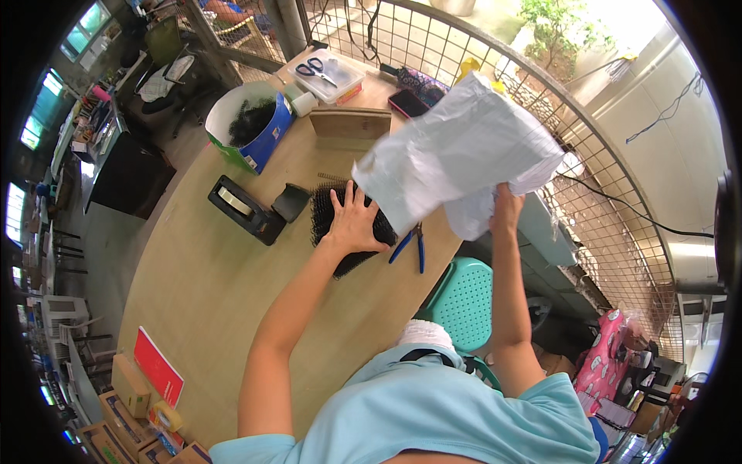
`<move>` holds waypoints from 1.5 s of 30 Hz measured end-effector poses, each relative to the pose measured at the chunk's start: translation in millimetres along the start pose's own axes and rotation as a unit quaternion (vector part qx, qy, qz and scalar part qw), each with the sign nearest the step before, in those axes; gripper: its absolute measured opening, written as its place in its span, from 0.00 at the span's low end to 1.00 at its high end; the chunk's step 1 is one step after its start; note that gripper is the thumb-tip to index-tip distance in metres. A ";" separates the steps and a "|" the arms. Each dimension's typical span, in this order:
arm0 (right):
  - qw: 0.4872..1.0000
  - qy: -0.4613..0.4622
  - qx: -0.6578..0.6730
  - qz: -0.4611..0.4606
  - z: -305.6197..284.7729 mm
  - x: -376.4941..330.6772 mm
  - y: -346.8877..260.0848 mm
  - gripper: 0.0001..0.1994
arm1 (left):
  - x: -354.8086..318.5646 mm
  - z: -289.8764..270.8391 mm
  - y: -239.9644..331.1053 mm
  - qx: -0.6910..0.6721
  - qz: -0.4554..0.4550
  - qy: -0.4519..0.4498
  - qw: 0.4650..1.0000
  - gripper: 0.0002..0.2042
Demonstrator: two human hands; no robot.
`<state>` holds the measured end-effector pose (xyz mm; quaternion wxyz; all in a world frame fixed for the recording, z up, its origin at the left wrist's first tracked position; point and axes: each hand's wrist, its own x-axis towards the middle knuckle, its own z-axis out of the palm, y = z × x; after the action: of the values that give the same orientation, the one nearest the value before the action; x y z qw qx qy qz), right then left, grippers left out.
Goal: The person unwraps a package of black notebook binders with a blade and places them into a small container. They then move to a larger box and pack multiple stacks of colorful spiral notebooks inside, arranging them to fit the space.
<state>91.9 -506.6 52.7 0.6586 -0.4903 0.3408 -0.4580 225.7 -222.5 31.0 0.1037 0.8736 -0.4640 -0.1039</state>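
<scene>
Seen from above, a person in a light blue shirt works at a tan wooden surface (pixel 185 309) with a curved left edge. The left hand (pixel 355 224) lies palm down, fingers spread wide, on a black bristly bundle (pixel 352 264) near the surface's right edge. The right hand (pixel 506 207) is closed on the lower corner of a silvery-white sheet (pixel 468 147), which is crumpled, slightly blurred and raised above the far right part of the surface.

Just right of the bundle, at the right edge, lie blue-handled pliers (pixel 420 251). To its left are a curved black piece (pixel 291 203) and a black tape dispenser (pixel 251 213). Toward the far edge stand a blue, white and green container (pixel 272 144) with black strands inside, a wooden block (pixel 352 127), and a clear box (pixel 349 80) with scissors (pixel 315 70) on its lid. A phone (pixel 408 103) lies near the far right corner. A red booklet (pixel 158 367) rests at the near left edge. A turquoise stool (pixel 464 301) stands beside the right edge.
</scene>
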 end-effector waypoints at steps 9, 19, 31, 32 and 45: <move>0.885 -0.289 -0.361 0.052 -232.7 -31.8 -98.9 0.19 | -103.8 78.0 30.9 0.111 0.036 0.122 0.986 0.60; 0.654 -0.455 -0.577 0.180 -258.9 -71.9 -91.7 0.15 | -23.7 60.8 -26.9 0.189 0.015 0.250 0.950 0.53; 0.661 -0.395 -0.638 0.004 -282.5 -98.4 -117.3 0.10 | -8.2 47.6 -67.1 0.241 0.207 0.118 0.941 0.59; 0.661 -0.396 -0.637 0.001 -276.3 -99.2 -119.2 0.10 | -12.7 43.1 -65.7 0.202 0.186 0.083 0.958 0.59; 0.915 -0.379 0.077 0.115 -57.0 -169.6 -161.5 0.17 | -120.4 -18.6 178.4 -0.477 0.118 0.273 0.827 0.77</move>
<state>-61.8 -382.8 191.1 0.8220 -0.5327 0.0834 -0.1835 24.1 -218.5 108.6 0.6418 0.6464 -0.4087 -0.0566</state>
